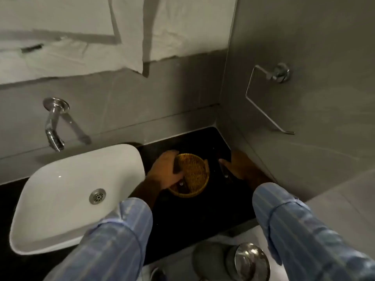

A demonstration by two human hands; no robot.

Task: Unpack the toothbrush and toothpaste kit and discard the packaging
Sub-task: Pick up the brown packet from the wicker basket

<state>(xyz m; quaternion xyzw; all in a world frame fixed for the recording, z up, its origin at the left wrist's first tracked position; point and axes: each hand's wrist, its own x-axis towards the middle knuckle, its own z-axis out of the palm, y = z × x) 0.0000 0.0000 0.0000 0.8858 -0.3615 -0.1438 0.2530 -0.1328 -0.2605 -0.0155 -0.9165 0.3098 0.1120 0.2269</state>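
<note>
A round woven yellow basket [197,175] stands on the black counter [192,220] in the corner. My left hand [163,171] curls over the basket's left rim, fingers and thumb closed on it. A dark slim item [181,182] lies inside the basket by my thumb; it is too dim to tell what it is. My right hand [241,169] lies to the right of the basket, near the side wall. Its fingers close on a dark slim packet [224,171], which has a small glint at its lower end. Blue striped sleeves cover both forearms.
A white basin [60,199] sits left of the basket, under a chrome wall tap [53,126]. On the right wall hangs a metal towel ring [269,98]. A shiny steel bin lid [250,260] shows on the floor below the counter's front edge.
</note>
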